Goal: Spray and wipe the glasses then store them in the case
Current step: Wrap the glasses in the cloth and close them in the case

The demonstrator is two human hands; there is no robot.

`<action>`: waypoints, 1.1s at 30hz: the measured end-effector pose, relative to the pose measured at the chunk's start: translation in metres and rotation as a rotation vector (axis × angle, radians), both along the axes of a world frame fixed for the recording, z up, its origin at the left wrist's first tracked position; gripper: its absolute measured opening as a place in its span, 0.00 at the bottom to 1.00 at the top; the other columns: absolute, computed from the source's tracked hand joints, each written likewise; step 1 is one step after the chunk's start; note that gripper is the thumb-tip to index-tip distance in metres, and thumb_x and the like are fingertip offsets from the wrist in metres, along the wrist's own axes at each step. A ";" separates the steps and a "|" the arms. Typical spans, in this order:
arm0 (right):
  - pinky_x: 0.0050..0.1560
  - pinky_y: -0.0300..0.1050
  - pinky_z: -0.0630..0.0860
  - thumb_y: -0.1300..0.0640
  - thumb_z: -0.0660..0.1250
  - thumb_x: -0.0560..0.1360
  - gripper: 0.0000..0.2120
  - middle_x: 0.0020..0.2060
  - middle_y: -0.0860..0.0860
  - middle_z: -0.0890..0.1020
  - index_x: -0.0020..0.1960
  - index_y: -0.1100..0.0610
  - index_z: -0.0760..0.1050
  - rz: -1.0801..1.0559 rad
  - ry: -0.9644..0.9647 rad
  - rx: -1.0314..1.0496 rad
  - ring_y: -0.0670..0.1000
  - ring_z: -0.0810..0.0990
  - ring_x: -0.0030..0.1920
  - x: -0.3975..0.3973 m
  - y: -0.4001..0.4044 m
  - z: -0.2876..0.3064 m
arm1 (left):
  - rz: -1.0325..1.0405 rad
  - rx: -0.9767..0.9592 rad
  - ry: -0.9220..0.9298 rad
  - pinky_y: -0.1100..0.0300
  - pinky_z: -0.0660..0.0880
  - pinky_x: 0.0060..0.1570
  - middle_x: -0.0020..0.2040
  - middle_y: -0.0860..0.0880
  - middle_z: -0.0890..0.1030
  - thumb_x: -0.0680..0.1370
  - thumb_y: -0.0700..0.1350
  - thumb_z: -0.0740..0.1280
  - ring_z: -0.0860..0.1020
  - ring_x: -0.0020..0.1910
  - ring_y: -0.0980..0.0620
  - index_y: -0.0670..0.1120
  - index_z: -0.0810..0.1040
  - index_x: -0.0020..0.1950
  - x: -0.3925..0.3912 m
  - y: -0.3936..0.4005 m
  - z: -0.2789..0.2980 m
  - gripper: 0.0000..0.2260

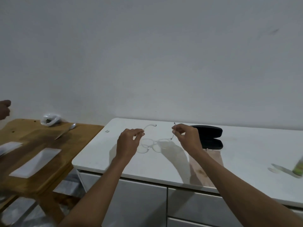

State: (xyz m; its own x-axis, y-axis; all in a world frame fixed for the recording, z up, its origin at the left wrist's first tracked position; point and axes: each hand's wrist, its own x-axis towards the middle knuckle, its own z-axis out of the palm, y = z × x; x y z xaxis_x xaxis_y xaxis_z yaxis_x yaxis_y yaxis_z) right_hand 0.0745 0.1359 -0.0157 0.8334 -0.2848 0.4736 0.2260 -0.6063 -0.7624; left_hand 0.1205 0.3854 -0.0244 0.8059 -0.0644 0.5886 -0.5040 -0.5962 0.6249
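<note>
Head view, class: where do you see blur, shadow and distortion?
Head view: green spray bottle at the right edge is smeared; both hands cast soft shadows on the white counter; clear-framed glasses are faint against it; counter edges curve from the wide lens.

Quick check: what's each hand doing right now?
Left hand: pinches the glasses by one temple arm.
Right hand: pinches the other temple arm.

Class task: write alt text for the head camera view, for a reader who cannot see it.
Two hands hold clear-framed glasses by the temples above a white counter, left hand and right hand each pinching one. An open black case lies just behind the right hand.
</note>
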 end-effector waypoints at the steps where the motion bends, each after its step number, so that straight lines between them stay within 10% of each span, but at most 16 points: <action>1: 0.45 0.37 0.75 0.60 0.74 0.76 0.03 0.40 0.48 0.87 0.49 0.55 0.86 -0.025 0.001 0.010 0.46 0.84 0.42 -0.005 -0.009 0.003 | -0.021 -0.014 0.034 0.52 0.78 0.45 0.43 0.52 0.86 0.77 0.47 0.74 0.81 0.47 0.52 0.52 0.87 0.51 -0.001 -0.009 0.003 0.05; 11: 0.44 0.34 0.75 0.60 0.74 0.75 0.06 0.41 0.45 0.85 0.51 0.53 0.86 -0.208 0.018 -0.002 0.34 0.80 0.40 -0.084 -0.100 0.008 | -0.248 0.024 0.200 0.56 0.80 0.48 0.43 0.53 0.88 0.75 0.47 0.75 0.84 0.43 0.54 0.50 0.88 0.47 -0.034 -0.107 0.009 0.03; 33: 0.48 0.46 0.80 0.58 0.74 0.76 0.06 0.40 0.48 0.87 0.50 0.50 0.86 -0.249 0.096 -0.026 0.45 0.84 0.42 -0.123 -0.137 -0.017 | -0.337 0.032 0.319 0.57 0.80 0.49 0.44 0.52 0.88 0.74 0.47 0.77 0.85 0.43 0.57 0.50 0.89 0.48 -0.054 -0.144 -0.017 0.04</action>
State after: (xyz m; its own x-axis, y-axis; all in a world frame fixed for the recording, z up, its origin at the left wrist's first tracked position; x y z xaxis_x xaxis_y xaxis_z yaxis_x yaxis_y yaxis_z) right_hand -0.0482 -0.0006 -0.0331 0.7810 -0.4751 0.4054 -0.0054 -0.6541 -0.7564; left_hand 0.0665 0.2411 -0.0416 0.8774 -0.3680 0.3078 -0.4583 -0.4537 0.7642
